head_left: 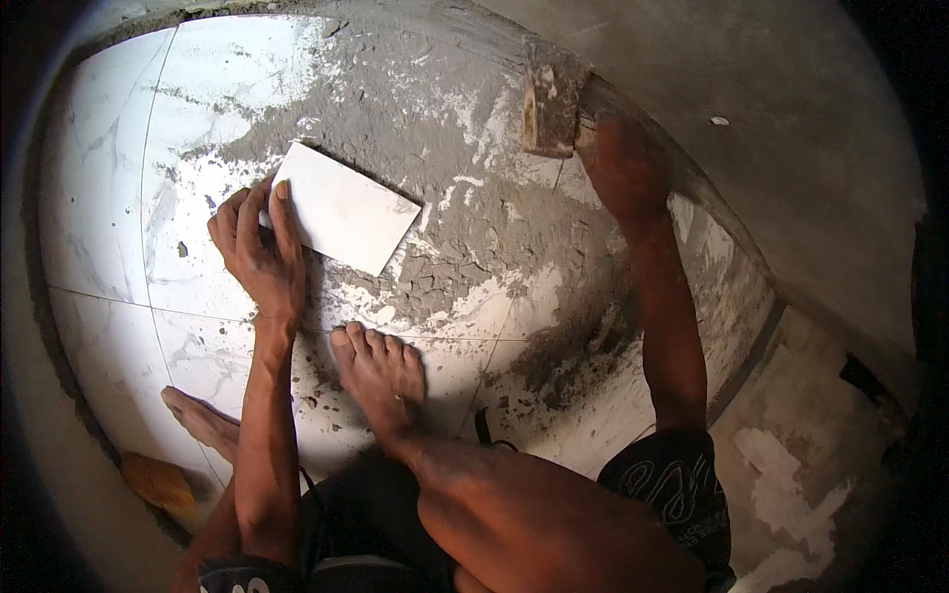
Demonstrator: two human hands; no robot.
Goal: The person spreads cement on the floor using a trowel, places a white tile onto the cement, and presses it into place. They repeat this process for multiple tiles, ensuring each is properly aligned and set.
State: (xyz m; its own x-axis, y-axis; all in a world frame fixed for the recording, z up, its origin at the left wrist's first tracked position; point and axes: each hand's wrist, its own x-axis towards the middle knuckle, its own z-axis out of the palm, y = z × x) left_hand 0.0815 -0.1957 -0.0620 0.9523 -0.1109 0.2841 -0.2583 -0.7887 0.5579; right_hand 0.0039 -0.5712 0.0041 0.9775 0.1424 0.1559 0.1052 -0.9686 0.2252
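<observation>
My left hand (259, 242) is closed on the left edge of a white rectangular tile (346, 208), its thumb on the top face and the other fingers curled beside the edge. The tile lies tilted across the patch of crumbly grey mortar (445, 247). At the far right, my right hand (625, 168) is closed beside a mortar-stained wooden block (551, 107). That hand is dark and partly in shadow, so its exact grip is hard to see. The block rests at the foot of the wall, on the mortar-smeared edge of the floor.
White marbled floor tiles (99, 198) with thin joints spread to the left. A grey wall (771, 148) curves along the right. My bare feet (381, 376) stand on the tiles close to the mortar. A brownish piece (160, 482) lies at the lower left.
</observation>
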